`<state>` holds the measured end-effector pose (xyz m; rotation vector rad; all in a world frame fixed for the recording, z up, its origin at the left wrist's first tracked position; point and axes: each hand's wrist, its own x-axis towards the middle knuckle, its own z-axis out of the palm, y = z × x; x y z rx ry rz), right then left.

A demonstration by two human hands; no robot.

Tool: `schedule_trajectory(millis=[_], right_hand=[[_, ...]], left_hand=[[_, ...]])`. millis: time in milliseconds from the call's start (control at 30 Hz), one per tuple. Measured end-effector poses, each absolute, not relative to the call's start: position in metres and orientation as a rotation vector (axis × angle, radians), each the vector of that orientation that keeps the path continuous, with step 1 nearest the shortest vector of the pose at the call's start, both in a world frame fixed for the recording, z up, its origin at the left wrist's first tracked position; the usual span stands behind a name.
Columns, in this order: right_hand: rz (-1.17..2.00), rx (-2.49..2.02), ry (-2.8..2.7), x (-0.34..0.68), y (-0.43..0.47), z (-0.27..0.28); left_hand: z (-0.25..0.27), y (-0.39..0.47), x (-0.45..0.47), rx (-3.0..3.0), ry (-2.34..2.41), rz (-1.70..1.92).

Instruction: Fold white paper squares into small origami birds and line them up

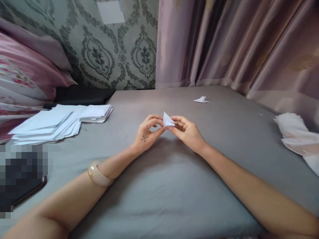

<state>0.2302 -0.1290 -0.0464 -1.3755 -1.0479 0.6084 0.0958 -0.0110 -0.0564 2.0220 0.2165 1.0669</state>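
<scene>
A small piece of folded white paper [167, 120] is held up between both hands in the middle of the head view, one pointed corner standing upward. My left hand [149, 130] pinches its lower left edge between thumb and fingers. On the other side, my right hand [186, 131] grips the lower right part in the same way. The fingertips of the two hands nearly meet below the paper and hide part of its lower edge. Farther back to the right lies a folded white paper shape [202, 99] with pointed ends, apart from both hands.
Stacks of white paper sheets [47, 124] lie at the left, in front of a black item [84, 95]. A dark, pixelated object [23, 179] sits at the near left. White translucent plastic [296, 136] rests at the right on the grey sheet [169, 196]. Curtains [224, 43] hang behind.
</scene>
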Motion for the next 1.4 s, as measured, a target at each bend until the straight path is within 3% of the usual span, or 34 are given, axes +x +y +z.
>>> schedule_trajectory(millis=[267,433,1400], right_hand=[[0.492,-1.425,-1.093,0.226,-0.129,-0.045],[0.507,-1.408,-1.024,0.222,-0.124,-0.044],[-0.245,-1.541,-1.262,0.192,-0.127,-0.046]], left_hand=[[-0.054,-0.017,0.100,1.399,0.256,0.766],[-0.057,-0.013,0.101,1.405,0.250,0.680],[-0.061,-0.008,0.099,1.240,0.297,0.816]])
